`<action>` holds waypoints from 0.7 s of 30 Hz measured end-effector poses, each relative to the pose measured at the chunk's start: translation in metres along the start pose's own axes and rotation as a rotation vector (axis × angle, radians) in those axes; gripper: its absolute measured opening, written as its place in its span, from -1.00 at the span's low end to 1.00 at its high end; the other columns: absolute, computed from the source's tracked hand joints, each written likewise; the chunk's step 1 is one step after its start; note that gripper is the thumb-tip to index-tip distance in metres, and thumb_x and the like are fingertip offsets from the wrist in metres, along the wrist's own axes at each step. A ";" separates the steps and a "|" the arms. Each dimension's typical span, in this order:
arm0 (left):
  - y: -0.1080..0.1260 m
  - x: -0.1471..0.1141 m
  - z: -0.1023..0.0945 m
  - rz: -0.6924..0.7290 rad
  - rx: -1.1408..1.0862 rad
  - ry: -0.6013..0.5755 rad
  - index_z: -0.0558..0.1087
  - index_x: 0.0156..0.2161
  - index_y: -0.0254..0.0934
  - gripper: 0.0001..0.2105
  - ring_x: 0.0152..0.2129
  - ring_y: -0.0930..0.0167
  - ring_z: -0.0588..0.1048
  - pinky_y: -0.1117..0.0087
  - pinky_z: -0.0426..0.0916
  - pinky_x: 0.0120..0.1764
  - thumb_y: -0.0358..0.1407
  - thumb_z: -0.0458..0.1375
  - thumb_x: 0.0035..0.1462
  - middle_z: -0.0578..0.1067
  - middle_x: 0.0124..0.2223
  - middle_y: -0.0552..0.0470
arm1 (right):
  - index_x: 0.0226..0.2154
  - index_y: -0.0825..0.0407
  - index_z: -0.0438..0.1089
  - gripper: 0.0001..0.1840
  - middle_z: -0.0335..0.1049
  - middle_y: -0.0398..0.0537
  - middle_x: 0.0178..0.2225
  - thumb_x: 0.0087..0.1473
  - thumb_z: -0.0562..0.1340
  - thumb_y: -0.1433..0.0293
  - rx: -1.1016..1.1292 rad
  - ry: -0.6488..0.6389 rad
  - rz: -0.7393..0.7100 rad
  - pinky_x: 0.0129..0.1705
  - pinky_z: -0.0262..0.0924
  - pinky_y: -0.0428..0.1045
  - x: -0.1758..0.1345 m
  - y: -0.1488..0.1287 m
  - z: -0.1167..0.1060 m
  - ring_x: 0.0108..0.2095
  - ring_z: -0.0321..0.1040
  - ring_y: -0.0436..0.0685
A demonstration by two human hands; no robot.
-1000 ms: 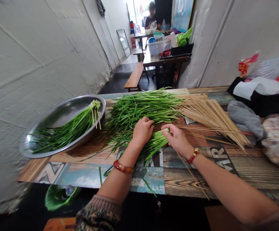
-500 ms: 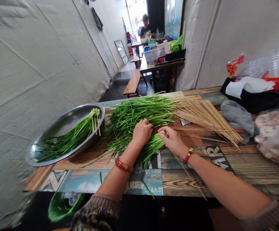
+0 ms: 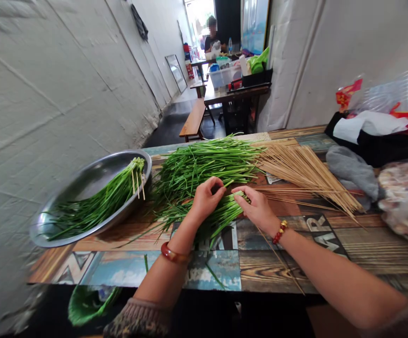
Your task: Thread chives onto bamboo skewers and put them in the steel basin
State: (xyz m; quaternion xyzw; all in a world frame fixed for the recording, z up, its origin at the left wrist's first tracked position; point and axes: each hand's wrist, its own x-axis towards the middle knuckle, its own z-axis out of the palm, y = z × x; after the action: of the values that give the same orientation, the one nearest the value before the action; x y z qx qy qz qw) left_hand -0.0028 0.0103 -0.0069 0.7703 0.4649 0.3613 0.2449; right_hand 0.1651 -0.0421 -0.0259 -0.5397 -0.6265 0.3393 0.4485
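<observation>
My left hand is curled in a pinch, and a pale green chive stalk shows at its fingertips. Facing it, my right hand has its fingers closed on the cut ends of a small bunch of chives. The leaves of that bunch spread to the left beneath my left wrist. Just beyond both hands lies a large loose pile of chives. Thin wooden skewers are fanned out on the right, and a couple more skewers slant from under my right hand toward the near edge.
A steel basin on the left holds skewered chives. At right are a grey plastic bag and a clear bag of pale pieces. A green-lined bin is below the table edge. One person sits far back.
My left hand has opened a gap between thumb and forefinger and lifted slightly, with a stalk at the tips. My right hand stays at the bunch. The view has shifted a little.
</observation>
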 end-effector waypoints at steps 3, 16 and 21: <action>0.001 -0.004 0.001 -0.047 -0.127 -0.001 0.47 -0.25 -0.33 -0.88 -0.48 0.48 0.43 0.48 0.31 -0.35 -0.40 0.12 0.08 0.49 -0.43 0.07 | -0.19 0.05 0.44 -0.71 0.48 -0.05 -0.39 0.13 0.12 0.27 -0.026 0.029 -0.041 -0.46 0.25 -0.07 -0.003 -0.003 -0.001 -0.47 0.39 0.06; 0.009 -0.007 0.003 0.032 -0.108 0.024 0.56 -0.37 -0.34 -0.90 -0.47 0.47 0.47 0.48 0.29 -0.36 -0.40 0.18 0.08 0.55 -0.41 0.01 | -0.15 0.02 0.44 -0.72 0.49 -0.03 -0.24 0.15 0.15 0.26 -0.036 0.031 -0.040 -0.35 0.33 -0.03 -0.007 -0.002 -0.004 -0.32 0.43 0.10; 0.011 -0.009 0.005 0.082 -0.098 0.031 0.56 -0.36 -0.34 -0.90 -0.48 0.49 0.46 0.49 0.27 -0.38 -0.42 0.18 0.08 0.54 -0.43 0.01 | -0.15 0.02 0.44 -0.73 0.49 -0.04 -0.22 0.15 0.15 0.27 -0.052 0.021 -0.027 -0.36 0.33 -0.04 -0.006 -0.002 -0.003 -0.34 0.42 0.08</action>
State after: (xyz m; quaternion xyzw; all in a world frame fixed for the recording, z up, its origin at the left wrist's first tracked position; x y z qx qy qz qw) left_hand 0.0040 -0.0023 -0.0050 0.7700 0.4186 0.4054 0.2601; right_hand 0.1674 -0.0487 -0.0238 -0.5464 -0.6375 0.3111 0.4453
